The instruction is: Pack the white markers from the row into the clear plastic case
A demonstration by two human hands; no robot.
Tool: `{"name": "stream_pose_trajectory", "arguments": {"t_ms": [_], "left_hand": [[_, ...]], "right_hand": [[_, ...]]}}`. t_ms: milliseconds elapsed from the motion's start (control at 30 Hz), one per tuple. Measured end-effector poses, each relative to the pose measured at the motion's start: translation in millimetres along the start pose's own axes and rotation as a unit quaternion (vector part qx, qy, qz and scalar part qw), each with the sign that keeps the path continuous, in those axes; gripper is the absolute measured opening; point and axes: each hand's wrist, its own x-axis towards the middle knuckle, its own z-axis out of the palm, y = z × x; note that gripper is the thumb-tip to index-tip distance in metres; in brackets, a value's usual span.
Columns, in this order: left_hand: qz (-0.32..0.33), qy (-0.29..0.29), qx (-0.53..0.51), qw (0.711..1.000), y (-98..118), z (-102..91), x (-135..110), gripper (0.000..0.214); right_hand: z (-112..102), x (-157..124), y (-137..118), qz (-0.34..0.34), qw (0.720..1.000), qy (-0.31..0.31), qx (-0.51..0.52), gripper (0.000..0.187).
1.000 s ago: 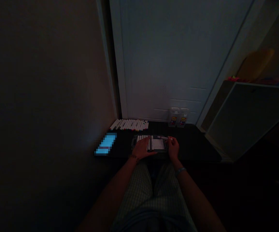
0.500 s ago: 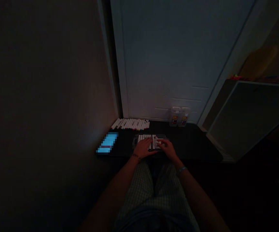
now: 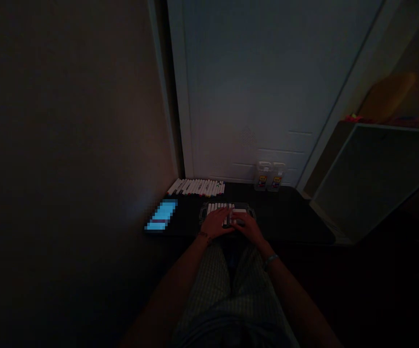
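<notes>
A clear plastic case [image 3: 251,209] lies in front of me, with a row of white markers [image 3: 216,207] side by side in its left half. My left hand [image 3: 214,221] rests flat across these markers, fingers stretched out. From the right, my right hand [image 3: 248,227] reaches over the case, thumb and fingertips closed about a white marker [image 3: 233,206] at the row's right end. Its fingers cover most of that marker. Just above the right fingers a white, block-like shape [image 3: 240,210] shows inside the case; the dim light hides its details.
More white markers [image 3: 198,187] with coloured ends lie in a row along the back of the black table [image 3: 285,217]. Two clear labelled containers [image 3: 269,177] stand at the back right. A lit, pixelated screen [image 3: 162,215] lies at the left edge. Walls close in behind and left.
My right hand has shifted slightly left and down, towards the left hand. A marker that sat slanted at the row's right end now stands in line with the others. My left hand stays put.
</notes>
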Motion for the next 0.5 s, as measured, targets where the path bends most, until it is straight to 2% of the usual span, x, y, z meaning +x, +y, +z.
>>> {"name": "stream_pose_trajectory", "arguments": {"t_ms": [167,500], "left_hand": [[-0.001,-0.01,0.006,1.0,-1.4,0.4,0.1,0.065],[-0.001,-0.012,0.017,1.0,-0.4,-0.5,-0.5,0.065]], "right_hand": [[-0.3,-0.4,-3.3,-0.012,1.0,0.006,-0.007,0.032],[0.9,-1.7,-2.2,-0.017,0.999,-0.002,-0.032,0.03]]}}
